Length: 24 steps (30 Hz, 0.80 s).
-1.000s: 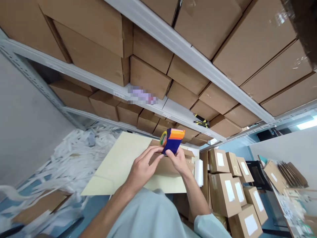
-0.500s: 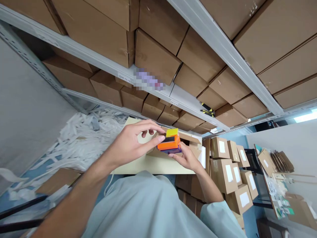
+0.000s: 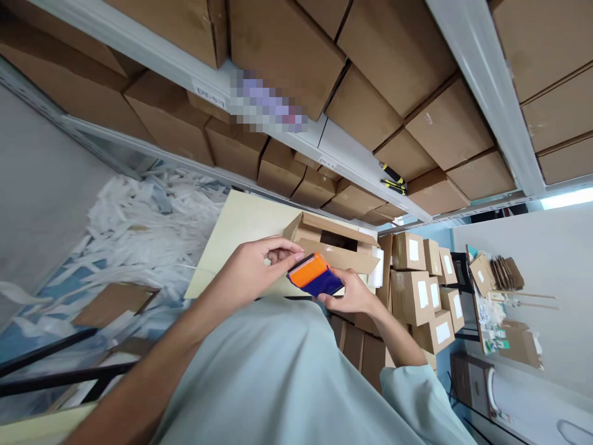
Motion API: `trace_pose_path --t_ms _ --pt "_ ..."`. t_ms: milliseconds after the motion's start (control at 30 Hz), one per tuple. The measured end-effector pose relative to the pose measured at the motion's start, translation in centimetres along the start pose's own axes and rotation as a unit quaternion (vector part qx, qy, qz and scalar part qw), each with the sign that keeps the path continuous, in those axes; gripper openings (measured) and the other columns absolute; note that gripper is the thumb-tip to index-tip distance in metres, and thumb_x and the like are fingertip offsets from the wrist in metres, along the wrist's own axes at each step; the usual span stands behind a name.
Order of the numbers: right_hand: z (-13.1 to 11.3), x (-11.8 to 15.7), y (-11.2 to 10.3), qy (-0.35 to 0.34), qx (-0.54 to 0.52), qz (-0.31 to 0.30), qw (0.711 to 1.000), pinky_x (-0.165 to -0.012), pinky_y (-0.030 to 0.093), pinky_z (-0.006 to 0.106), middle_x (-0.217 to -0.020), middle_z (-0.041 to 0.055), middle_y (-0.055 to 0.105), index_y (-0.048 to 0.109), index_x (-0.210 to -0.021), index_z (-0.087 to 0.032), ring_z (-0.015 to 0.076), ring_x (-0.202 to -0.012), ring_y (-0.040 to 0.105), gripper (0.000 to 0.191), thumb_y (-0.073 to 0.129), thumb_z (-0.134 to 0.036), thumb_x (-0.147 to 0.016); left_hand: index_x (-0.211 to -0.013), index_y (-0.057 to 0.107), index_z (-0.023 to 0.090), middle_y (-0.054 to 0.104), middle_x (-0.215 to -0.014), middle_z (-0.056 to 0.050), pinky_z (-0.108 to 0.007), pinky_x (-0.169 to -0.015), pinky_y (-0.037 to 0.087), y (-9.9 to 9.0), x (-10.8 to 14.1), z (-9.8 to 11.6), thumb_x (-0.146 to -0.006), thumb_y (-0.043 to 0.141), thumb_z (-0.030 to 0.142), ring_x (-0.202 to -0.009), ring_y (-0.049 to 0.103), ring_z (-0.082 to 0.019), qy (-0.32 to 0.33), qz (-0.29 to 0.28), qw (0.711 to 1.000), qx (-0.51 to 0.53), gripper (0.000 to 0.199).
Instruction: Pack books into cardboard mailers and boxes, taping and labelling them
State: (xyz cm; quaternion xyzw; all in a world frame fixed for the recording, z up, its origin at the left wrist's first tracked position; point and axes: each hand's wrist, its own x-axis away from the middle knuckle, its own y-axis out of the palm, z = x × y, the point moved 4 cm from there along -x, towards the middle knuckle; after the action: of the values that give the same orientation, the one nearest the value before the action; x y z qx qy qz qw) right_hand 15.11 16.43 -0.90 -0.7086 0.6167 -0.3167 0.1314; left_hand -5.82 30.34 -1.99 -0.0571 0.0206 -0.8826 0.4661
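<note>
An orange and dark blue item (image 3: 319,276) is held above the front edge of a pale yellow table (image 3: 250,216). My right hand (image 3: 351,293) grips its right end, with the thumb below and fingers behind. At the item's left end, my left hand (image 3: 264,264) has its thumb and fingertips pinched together against the dark edge; whether anything thin is between them is too small to tell. Just behind the item, an open cardboard box (image 3: 333,241) rests on the table with its flaps raised.
Shelves (image 3: 296,145) packed with cartons run across the front, with yellow-black cutters (image 3: 393,179) on one. White paper strips (image 3: 148,228) heap at the left. Labelled boxes (image 3: 412,290) are stacked at the right. A black bar (image 3: 60,377) crosses the lower left.
The item has been tilted, showing its blue side, and its yellow part is no longer visible. My left fingers have closed to a pinch. The view has shifted, showing more of the box.
</note>
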Motion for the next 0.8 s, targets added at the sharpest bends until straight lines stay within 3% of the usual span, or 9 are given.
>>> trace_pose_path --t_ms 100,200,267,367,433,533,633,800 --pt "0.7 0.4 0.7 0.042 -0.045 -0.069 0.996 -0.071 0.058 0.028 -0.084 0.0005 0.085 0.08 -0.103 -0.021 0.0204 -0.074 0.076 0.043 0.075 -0.063 -0.102 -0.092 0.084 0.023 0.086 -0.097 -0.009 -0.034 -0.078 0.065 1.6 1.1 -3.5 -0.084 0.078 0.074 -0.085 0.077 -0.025 -0.074 0.002 0.995 0.066 0.052" --pt "0.8 0.9 -0.4 0.065 -0.019 -0.117 0.991 -0.064 0.052 0.026 -0.082 -0.0005 0.084 0.078 -0.101 -0.021 0.0187 -0.068 0.073 0.046 0.074 -0.067 -0.104 -0.09 0.082 0.024 0.086 -0.096 -0.009 -0.037 -0.086 0.068 2.3 2.2 -5.7 -0.079 0.08 0.079 -0.09 0.08 -0.027 -0.12 0.029 0.988 0.089 0.057" --pt "0.6 1.2 -2.5 0.071 0.023 -0.139 0.987 -0.058 0.046 0.025 -0.076 -0.0018 0.081 0.078 -0.096 -0.022 0.0159 -0.06 0.067 0.044 0.077 -0.065 -0.102 -0.09 0.08 0.023 0.085 -0.095 -0.009 -0.038 -0.09 0.068 1.9 2.5 -6.4 -0.078 0.081 0.078 -0.09 0.08 -0.027 -0.136 0.062 0.985 0.084 0.056" --pt "0.2 1.6 -7.4 0.088 0.063 -0.152 0.982 -0.05 0.039 0.024 -0.067 -0.0034 0.076 0.077 -0.088 -0.022 0.0126 -0.051 0.059 0.041 0.082 -0.061 -0.101 -0.097 0.08 0.021 0.085 -0.099 -0.008 -0.044 -0.1 0.067 0.4 1.8 -6.9 -0.08 0.081 0.069 -0.092 0.079 -0.026 -0.149 0.149 0.974 0.08 0.051" --pt "-0.2 1.1 -11.0 0.107 0.06 -0.158 0.98 -0.048 0.04 0.023 -0.069 -0.0023 0.078 0.08 -0.092 -0.021 0.012 -0.05 0.061 0.04 0.082 -0.06 -0.1 -0.1 0.079 0.018 0.085 -0.101 -0.009 -0.049 -0.107 0.065 -0.3 0.5 -7.1 -0.08 0.082 0.061 -0.092 0.078 -0.026 -0.157 0.187 0.965 0.093 0.048" --pt "-0.4 -1.0 -15.3 0.128 0.034 -0.142 0.981 -0.05 0.047 0.02 -0.072 0.0008 0.081 0.082 -0.091 -0.016 0.0128 -0.054 0.07 0.046 0.089 -0.062 -0.091 -0.098 0.077 0.017 0.083 -0.1 -0.009 -0.053 -0.109 0.066 0.3 -1.8 -7.4 -0.078 0.085 0.055 -0.093 0.078 -0.025 -0.157 0.193 0.958 0.144 0.044" --pt "0.5 -3.8 -17.7 0.157 0.02 -0.153 0.975 -0.052 0.052 0.019 -0.069 0.0017 0.08 0.08 -0.084 -0.014 0.0139 -0.057 0.075 0.05 0.092 -0.062 -0.084 -0.096 0.073 0.018 0.078 -0.096 -0.006 -0.053 -0.102 0.071 2.0 -3.5 -8.0 -0.079 0.088 0.053 -0.097 0.078 -0.025 -0.159 0.191 0.945 0.212 0.042" --pt "3.5 -7.1 -18.8 0.19 0.01 -0.224 0.956 -0.058 0.057 0.02 -0.069 0.0031 0.081 0.075 -0.082 -0.015 0.0134 -0.06 0.077 0.051 0.081 -0.064 -0.094 -0.095 0.068 0.017 0.071 -0.089 -0.003 -0.055 -0.102 0.071 5.4 -4.1 -9.2 -0.084 0.089 0.045 -0.092 0.078 -0.021 -0.232 0.176 0.908 0.302 0.037"
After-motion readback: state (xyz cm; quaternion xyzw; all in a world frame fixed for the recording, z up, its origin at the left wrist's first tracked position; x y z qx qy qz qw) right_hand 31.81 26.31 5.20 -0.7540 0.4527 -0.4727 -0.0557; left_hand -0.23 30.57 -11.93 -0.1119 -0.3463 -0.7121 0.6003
